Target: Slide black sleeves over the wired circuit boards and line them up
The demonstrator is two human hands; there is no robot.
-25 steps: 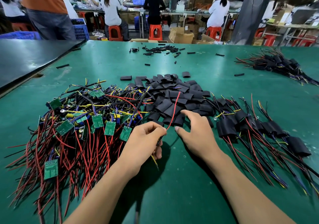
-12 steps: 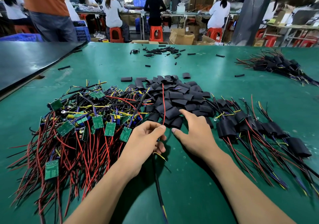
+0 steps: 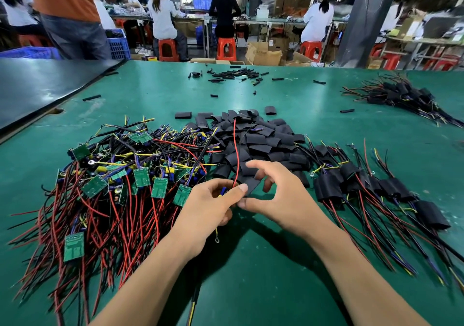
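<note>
Green surface (image 3: 251, 280), middle of near edge: grips black sleeve (image 3: 252, 184) with right hand (image 3: 283, 200), pinches red wire (image 3: 235, 154) with left hand (image 3: 206, 212).

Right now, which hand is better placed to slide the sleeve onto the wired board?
Right, probably. The right hand pinches the black sleeve just beside the left hand, which grips the wired board with its red wire standing up. The finished sleeved boards also lie on the right.

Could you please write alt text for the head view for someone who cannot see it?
Over a green table, the left hand pinches wires while the right hand holds a black sleeve beside them. Bare boards lie left, loose sleeves centre, sleeved boards right.
</note>
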